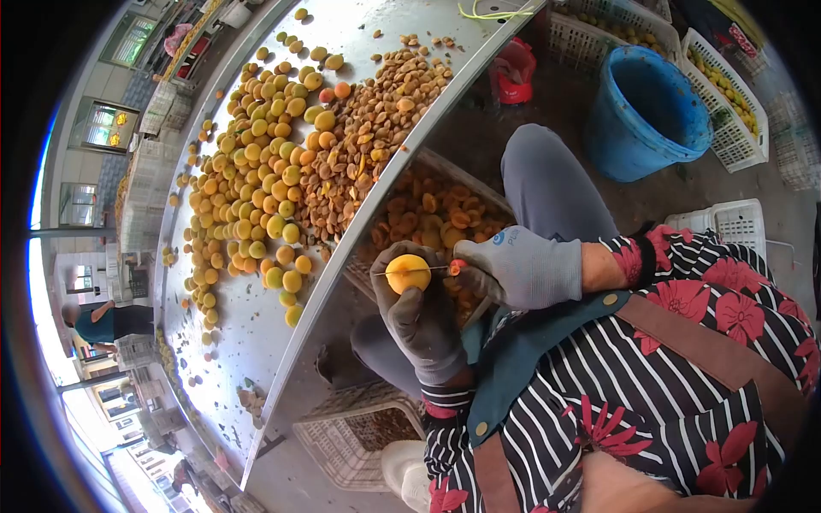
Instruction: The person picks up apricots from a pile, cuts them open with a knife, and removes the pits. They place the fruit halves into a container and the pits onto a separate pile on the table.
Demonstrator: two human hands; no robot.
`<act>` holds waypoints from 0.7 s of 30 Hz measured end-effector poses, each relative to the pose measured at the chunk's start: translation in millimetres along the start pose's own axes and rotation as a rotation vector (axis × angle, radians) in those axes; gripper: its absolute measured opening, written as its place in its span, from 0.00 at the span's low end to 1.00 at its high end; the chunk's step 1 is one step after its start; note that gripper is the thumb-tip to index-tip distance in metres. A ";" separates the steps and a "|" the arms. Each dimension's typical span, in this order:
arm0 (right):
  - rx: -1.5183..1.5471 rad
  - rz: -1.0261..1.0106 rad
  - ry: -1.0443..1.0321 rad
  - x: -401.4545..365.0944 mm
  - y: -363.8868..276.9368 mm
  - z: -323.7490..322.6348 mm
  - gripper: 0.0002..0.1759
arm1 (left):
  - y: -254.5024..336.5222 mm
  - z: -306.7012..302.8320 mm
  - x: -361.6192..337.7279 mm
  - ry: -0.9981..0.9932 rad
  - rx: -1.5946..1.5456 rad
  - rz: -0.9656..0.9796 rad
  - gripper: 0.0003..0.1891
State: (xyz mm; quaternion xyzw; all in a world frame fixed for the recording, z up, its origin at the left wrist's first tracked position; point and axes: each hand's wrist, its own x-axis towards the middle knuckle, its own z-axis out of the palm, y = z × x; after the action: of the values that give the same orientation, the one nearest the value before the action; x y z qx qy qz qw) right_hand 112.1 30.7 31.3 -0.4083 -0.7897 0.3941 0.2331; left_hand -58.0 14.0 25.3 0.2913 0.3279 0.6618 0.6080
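- Left hand (423,318), gloved, is wrapped around an apricot (408,274).
- Right hand (523,269), just beside it, grips a knife (432,268) whose blade touches the fruit.
- A crate (445,171) of halves sits beyond both hands.

Daylight floods through the windows (107,128) at far left. A long metal tabletop (248,342) stretches away, and a blue bucket (650,111) and white crates (740,222) stand on the dark floor (560,103).

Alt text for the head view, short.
Gloved left hand holds a yellow apricot while the gloved right hand sets a small knife against it, above a crate of halved apricots beside a metal table heaped with whole apricots.
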 end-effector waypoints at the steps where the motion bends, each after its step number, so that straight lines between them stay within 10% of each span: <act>1: -0.009 0.007 0.009 -0.7 0.0 0.9 0.18 | 1.6 -0.5 -0.9 -0.005 0.137 0.007 0.29; 6: 0.116 0.018 -0.084 3.5 10.3 -5.7 0.21 | 20.0 -1.5 -4.9 -0.027 0.596 -0.085 0.29; 16: 0.094 -0.112 0.005 3.7 20.3 8.6 0.19 | -5.6 8.6 -8.9 -0.033 -0.331 -0.064 0.43; 21: -0.055 -0.061 -0.055 2.6 20.0 4.3 0.17 | 7.0 19.4 -5.7 -0.039 0.175 0.021 0.46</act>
State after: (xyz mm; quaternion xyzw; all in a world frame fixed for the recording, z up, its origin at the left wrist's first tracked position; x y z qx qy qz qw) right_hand 116.9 38.1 12.6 -0.3793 -0.8183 0.3762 0.2120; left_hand -46.6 9.5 42.8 0.3596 0.3696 0.6311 0.5796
